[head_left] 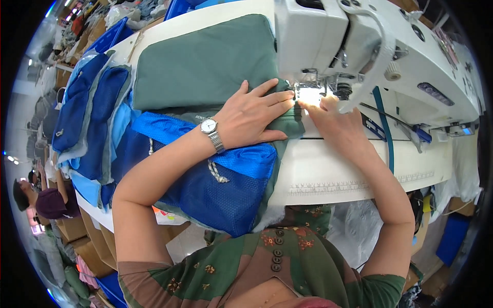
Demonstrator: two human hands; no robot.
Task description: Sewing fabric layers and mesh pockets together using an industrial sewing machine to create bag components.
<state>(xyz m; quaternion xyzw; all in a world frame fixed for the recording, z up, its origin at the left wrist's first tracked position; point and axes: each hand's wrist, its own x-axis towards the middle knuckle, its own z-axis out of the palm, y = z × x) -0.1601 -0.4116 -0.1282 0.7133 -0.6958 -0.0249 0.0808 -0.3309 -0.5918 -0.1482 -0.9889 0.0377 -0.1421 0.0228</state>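
My left hand lies flat with its fingers spread on a grey-green padded fabric piece, its fingertips close to the sewing machine's needle area. The fabric's edge runs to the lit presser foot. My right hand is on the other side of the foot, fingers bent and closed by the fabric's edge; glare hides what they hold. Under my left wrist, part of the same work spreads a blue mesh pocket with a bright blue top band and a patterned cord.
Blue and grey padded pieces are piled at the left of the white table. A screwdriver, a dark blue cutter and a green strip lie right of my right hand. A person is far left, near cardboard boxes.
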